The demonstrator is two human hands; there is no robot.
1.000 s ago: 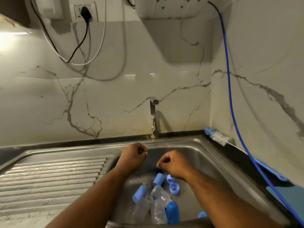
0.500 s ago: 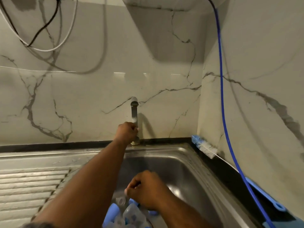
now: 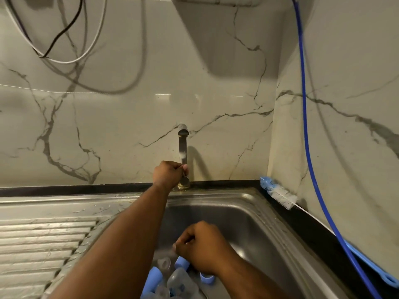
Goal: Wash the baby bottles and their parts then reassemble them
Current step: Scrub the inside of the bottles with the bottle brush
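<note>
1. Left hand is stretched out to the back of the sink and clamped round the lower stem of the tap, fingers curled tight just above its brass base.
2. Right hand hangs low over the basin, balled into a fist with the knuckles up. Honestly can't tell if anything is pinched in there.
3. The baby bottle stuff is all piled at the near end of the sink, right under that right hand. There's 1 clear bottle lying on its side, with a clear teat just above it and a blue cap to its left.
4. A blue ring sits on the sink floor by the bottle, partly hidden by the right wrist.
5. Ribbed drainboard runs off to the left of the basin, with a few water drops near the edge.
6. Bottle brush lies on the black counter strip in the back right corner, blue and white bristles close to the marble wall.
7. A blue hose drops down the right wall, and black and white cables loop across the back wall up top left.
</note>
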